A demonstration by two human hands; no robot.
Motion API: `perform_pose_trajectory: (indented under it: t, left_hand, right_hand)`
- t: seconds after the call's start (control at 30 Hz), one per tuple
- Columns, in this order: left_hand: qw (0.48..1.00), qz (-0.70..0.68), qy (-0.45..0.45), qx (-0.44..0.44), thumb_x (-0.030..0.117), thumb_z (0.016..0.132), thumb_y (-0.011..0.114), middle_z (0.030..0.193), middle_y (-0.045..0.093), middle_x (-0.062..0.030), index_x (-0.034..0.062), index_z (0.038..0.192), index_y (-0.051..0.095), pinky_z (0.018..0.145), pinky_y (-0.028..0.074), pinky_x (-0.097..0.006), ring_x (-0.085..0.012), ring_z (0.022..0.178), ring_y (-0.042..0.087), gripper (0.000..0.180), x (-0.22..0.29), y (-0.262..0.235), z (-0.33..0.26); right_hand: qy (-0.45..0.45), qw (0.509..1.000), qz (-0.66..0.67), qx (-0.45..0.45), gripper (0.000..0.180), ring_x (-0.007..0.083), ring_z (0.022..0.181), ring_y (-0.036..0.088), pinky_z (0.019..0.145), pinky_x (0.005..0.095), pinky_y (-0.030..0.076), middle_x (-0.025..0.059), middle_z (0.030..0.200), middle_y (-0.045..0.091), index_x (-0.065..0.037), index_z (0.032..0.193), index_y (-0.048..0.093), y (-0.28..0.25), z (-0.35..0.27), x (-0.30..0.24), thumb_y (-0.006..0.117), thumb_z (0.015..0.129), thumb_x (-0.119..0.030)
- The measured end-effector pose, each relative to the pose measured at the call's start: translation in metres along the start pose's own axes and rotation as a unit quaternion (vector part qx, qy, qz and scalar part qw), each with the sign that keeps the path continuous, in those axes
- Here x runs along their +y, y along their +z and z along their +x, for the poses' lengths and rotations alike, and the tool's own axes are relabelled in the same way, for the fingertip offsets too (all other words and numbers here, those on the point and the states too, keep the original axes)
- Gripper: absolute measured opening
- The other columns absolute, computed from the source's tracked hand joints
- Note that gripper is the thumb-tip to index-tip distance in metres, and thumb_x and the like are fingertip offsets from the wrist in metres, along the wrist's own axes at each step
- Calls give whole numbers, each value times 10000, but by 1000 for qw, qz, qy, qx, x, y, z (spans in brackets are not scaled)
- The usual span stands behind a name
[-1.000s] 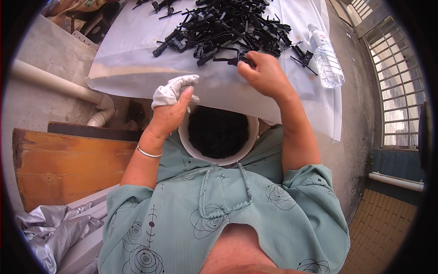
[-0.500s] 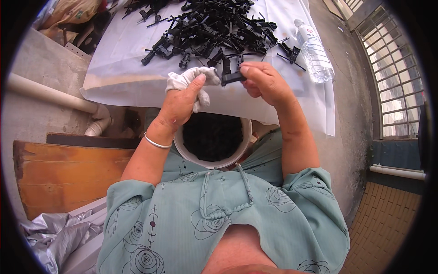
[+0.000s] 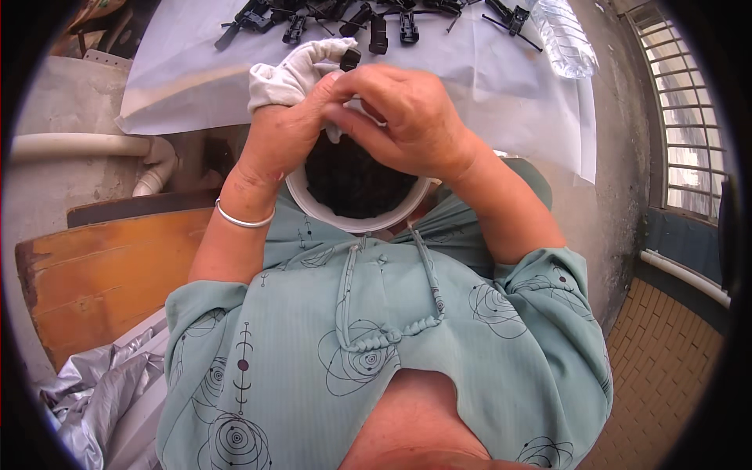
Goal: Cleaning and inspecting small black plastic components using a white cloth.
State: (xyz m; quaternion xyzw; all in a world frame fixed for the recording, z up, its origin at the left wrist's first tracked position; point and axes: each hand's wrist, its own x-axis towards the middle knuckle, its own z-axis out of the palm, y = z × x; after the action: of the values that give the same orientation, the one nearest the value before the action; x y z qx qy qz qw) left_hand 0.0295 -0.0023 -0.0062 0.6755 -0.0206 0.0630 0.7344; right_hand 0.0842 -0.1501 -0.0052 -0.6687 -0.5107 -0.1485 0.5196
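Keep your left hand (image 3: pixel 286 129) grasping the white cloth (image 3: pixel 286 78) while your right hand (image 3: pixel 399 117) fingers pinch the black part (image 3: pixel 350 57) firmly above the white bucket (image 3: pixel 356 223).

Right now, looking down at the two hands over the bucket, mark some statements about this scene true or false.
1. The left hand holds a white cloth. True.
2. The hands are far apart. False: the right hand touches the left over the white bucket.
3. Black parts lie on the white sheet. True.
4. The bottle stands upright. False: it lies on its side.
5. A bangle is on the right wrist. False: it is on the left.
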Motion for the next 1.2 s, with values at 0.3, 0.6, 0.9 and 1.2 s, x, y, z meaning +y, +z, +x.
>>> perform_pose_trajectory:
  t: [0.3, 0.6, 0.9, 1.2]
  left_hand:
    - [999, 18, -40, 11, 55, 873, 515, 817, 565, -21, 2, 1123, 455, 453, 420, -178, -56, 543, 525, 262, 3, 5, -22]
    - [995, 76, -38, 56, 33, 845, 541, 886, 596, -75, -30, 1137, 493, 507, 454, -199, -86, 600, 567, 303, 2, 8, -27]
    - [882, 425, 188, 80, 32, 764, 544, 930, 602, -208, -46, 1044, 565, 743, 481, -361, -341, 822, 599, 291, -7, 9, -18]
    - [836, 502, 202, 91, 18, 766, 550, 905, 608, -196, -46, 1047, 566, 696, 489, -350, -306, 772, 612, 289, -15, 5, -25]
  right_hand:
    - [292, 947, 120, -52, 257, 78, 601, 436, 552, 242, 392, 26, 628, 511, -2, 771, 560, -1, -7, 9, 553, 885, -232]
    - [276, 940, 153, -127, 258, 92, 620, 449, 588, 269, 420, 59, 639, 523, 14, 782, 550, 6, -12, 7, 478, 923, -190]
    - [372, 892, 256, -35, 263, 50, 652, 453, 597, 234, 422, -35, 696, 548, 22, 803, 579, 37, -26, 23, 464, 925, -179]
    - [319, 937, 124, -65, 287, 202, 524, 474, 538, 336, 409, 155, 583, 516, 25, 721, 547, 32, -18, 15, 491, 881, -207]
